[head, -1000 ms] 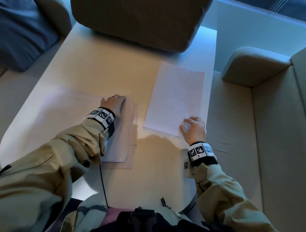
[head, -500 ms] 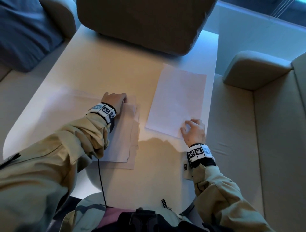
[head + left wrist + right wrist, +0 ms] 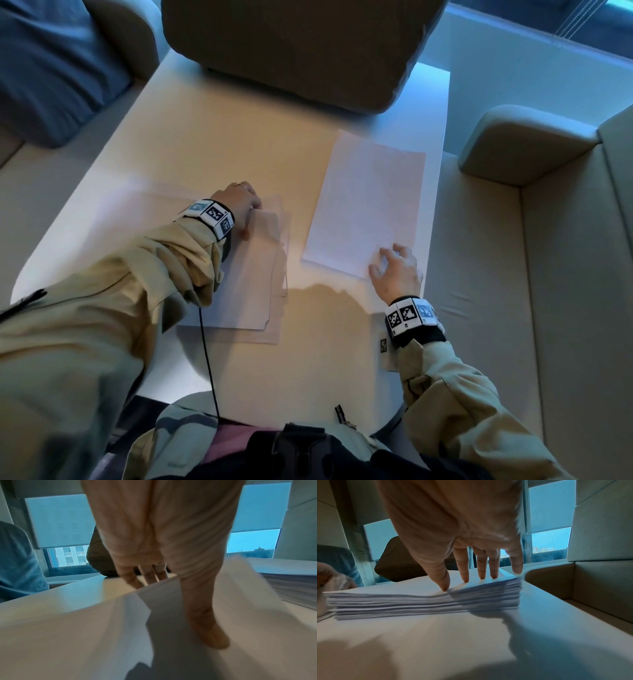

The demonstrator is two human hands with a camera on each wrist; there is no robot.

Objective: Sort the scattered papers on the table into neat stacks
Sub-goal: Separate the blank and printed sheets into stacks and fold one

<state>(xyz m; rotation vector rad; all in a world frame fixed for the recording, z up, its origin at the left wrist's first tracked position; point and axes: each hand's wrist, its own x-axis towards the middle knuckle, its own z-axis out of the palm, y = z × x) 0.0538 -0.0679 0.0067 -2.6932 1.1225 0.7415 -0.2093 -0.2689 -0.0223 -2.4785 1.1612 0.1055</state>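
Papers: two lots on the table [image 3: 212, 113]. A squared-up stack [image 3: 368, 202] sits right of centre in the head view, and a messy pile [image 3: 253, 274] sits left of centre, sheets fanned out at the edges.
Stack: pretty thick in the right wrist view [image 3: 426, 601], lots of sheet edges showing, lined up fairly well. Its right edge lies close to the table's right edge.
Pile: looser, corners sticking out at different angles along the right and bottom sides. Left part is hidden under the sleeve [image 3: 120, 308].
Right hand [image 3: 397, 270]: lower right of the head view, on the stack's near right corner. Fingers [image 3: 464, 566] are straight and spread, tips and thumb touching the top sheet. Not curled round anything.
Left hand [image 3: 239, 205]: centre left, at the pile's far edge. In the left wrist view the thumb [image 3: 211, 622] lies on top of a sheet while the fingers [image 3: 149, 574] go down behind the far edge, so it looks like it's gripping that sheet. Blurry though, can't tell if the sheet is off the pile.
Gap: stack and pile are near each other but apart, bare table between them.
Other stuff: dark cushion [image 3: 301, 44] at the top centre on the table's far end, pale sofa [image 3: 548, 274] along the right, blue cushion [image 3: 51, 61] upper left.
Wrists: both wear black and white marker bands [image 3: 409, 315].
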